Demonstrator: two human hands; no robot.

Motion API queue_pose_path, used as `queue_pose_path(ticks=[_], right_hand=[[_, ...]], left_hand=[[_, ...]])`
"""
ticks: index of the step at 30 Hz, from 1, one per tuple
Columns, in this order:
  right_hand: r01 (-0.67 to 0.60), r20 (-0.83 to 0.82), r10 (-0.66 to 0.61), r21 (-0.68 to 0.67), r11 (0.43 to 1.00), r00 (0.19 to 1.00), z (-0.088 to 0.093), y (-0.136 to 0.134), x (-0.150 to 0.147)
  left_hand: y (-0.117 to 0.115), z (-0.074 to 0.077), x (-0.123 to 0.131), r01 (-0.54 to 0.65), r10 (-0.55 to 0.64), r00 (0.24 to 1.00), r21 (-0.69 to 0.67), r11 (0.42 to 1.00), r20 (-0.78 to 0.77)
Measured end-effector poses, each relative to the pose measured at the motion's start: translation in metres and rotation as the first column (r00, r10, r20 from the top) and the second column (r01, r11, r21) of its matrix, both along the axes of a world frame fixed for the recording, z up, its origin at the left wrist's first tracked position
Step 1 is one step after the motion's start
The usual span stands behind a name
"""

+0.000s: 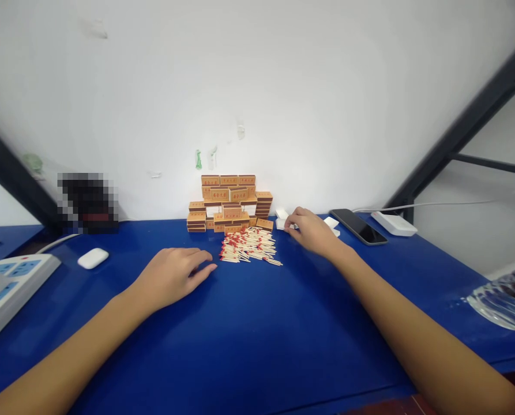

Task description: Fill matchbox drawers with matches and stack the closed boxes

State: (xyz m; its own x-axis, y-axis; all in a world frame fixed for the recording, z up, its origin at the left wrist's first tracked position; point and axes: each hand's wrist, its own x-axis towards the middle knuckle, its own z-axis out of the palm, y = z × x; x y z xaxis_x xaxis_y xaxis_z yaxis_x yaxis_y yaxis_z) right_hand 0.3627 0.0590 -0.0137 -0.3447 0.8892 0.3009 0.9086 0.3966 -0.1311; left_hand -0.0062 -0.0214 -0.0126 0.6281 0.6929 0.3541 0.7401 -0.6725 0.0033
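Observation:
A heap of loose red-tipped matches [249,245] lies on the blue table [248,334], in front of a stack of several orange matchboxes [229,203] against the white wall. My left hand [170,275] rests palm down on the table just left of the matches, fingers loosely curled and holding nothing. My right hand [311,231] reaches to the right of the heap, its fingertips pinching a small white box tray [282,223]. More white trays [331,223] lie beside that hand.
A black phone [358,226] and a white charger [393,223] with cable lie at the back right. A white earbud case [93,257] and a power strip [6,288] sit at left. Clear plastic [503,300] lies at the right edge.

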Motion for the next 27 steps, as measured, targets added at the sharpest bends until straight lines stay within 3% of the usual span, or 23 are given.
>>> queue_pose_path(ticks=[2,3,5,7,9,12,18,20,27], right_hand=[[-0.076,-0.023,0.075,-0.034,0.997,0.997,0.01,-0.019,-0.012],[-0.178,-0.067,0.174,-0.07,0.981,0.983,0.015,-0.032,-0.021],[-0.4,-0.164,0.38,-0.111,0.91,0.91,0.023,-0.06,-0.043],[-0.52,-0.202,0.487,-0.175,0.836,0.85,0.025,-0.084,-0.066],[-0.54,-0.216,0.5,-0.214,0.814,0.839,0.022,-0.099,-0.083],[-0.54,-0.266,0.484,-0.208,0.815,0.834,0.014,-0.1,-0.09],[-0.355,-0.298,0.341,0.011,0.935,0.891,0.006,-0.065,-0.066],[-0.311,-0.286,0.303,0.02,0.95,0.909,0.003,-0.057,-0.062],[-0.4,-0.285,0.372,-0.045,0.915,0.883,-0.002,-0.05,-0.091]], left_hand=[[-0.002,0.001,0.001,-0.002,0.002,1.0,-0.023,1.0,0.017],[-0.004,0.001,0.003,-0.004,0.005,0.999,-0.048,0.999,0.035],[-0.009,0.003,0.007,-0.011,0.021,0.995,-0.107,0.994,0.093],[-0.015,0.005,0.012,0.017,0.007,0.993,-0.195,0.981,0.12],[-0.019,0.007,0.016,0.023,0.011,0.991,-0.251,0.968,0.135],[-0.02,0.008,0.019,0.029,0.008,0.992,-0.293,0.956,0.125],[-0.018,0.002,0.019,0.003,0.042,0.99,-0.321,0.947,0.135],[-0.019,0.0,0.02,0.016,0.028,0.991,-0.318,0.948,0.133],[-0.018,-0.006,0.024,0.059,-0.013,0.989,-0.317,0.947,0.145]])
